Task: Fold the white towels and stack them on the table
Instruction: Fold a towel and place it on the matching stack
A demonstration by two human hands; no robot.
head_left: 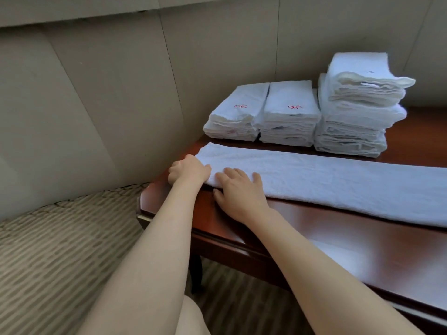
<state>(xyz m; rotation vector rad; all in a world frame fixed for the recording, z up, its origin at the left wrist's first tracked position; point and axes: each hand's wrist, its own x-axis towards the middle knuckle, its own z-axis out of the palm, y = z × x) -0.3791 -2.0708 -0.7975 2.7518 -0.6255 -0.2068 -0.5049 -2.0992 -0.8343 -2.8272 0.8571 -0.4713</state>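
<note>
A: What's at nine o'clock?
B: The left hand (187, 169), fingers curled round the end of the long towel (326, 180).
A: And beside it?
B: The right hand (238, 189) lies flat on that towel, fingers spread. The strip runs toward three o'clock across the table (338, 238).
A: At one o'clock?
B: Three folded stacks (290, 117), the rightmost tallest.

Long white terry towel (326, 180) folded into a narrow strip, lying across glossy reddish-brown wooden table (338, 238) from 9 toward 3 o'clock. Left hand (187, 169) gripping strip's end at 9 o'clock; right hand (238, 191) just beside it, fingers flat on cloth. Three stacks of folded white towels (302, 112) at 1 o'clock, rightmost tallest. Striped beige carpet (60, 250) at 8 o'clock.
</note>
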